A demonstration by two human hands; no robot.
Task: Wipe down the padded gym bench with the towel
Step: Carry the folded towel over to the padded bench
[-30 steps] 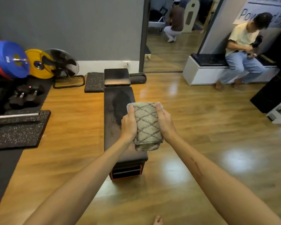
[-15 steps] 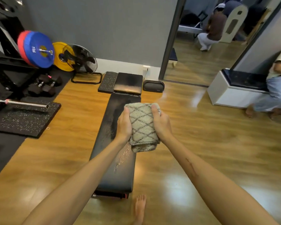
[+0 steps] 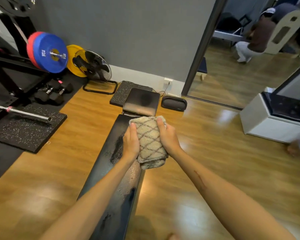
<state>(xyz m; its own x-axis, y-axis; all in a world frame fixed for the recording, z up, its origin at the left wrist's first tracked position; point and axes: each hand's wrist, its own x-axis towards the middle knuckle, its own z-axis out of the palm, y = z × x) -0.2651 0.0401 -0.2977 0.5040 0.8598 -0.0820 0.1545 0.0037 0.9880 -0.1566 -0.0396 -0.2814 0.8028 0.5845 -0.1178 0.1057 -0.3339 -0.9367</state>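
Beige, a folded towel with a dark diamond pattern [image 3: 150, 141] sat at the middle of the frame, clamped between your two hands. Your left hand [image 3: 130, 144] gripped its left edge, thumb laid on top and fingers curled under; your right hand [image 3: 168, 138] gripped the right edge the same way. Its lower folded end hung past your wrists.

The long black padded gym bench [image 3: 111, 187] ran from the lower middle of the frame up toward the centre, directly under the towel; whether the towel touched the padding could not be told. Water droplets and a dull smeared patch showed on the pad just left of your left hand and under your left forearm. The bench's separate square seat pad [image 3: 141, 101] lay above the towel.

Upper left: blue and red weight plates on a bar [image 3: 48, 51], a yellow plate [image 3: 74, 60] behind a black floor fan [image 3: 93, 66], black dumbbells [image 3: 52, 92]. A steel barbell end [image 3: 24, 113] rested on a speckled black rubber mat [image 3: 28, 130] at mid left. Wooden floor [image 3: 215, 161] filled the right.
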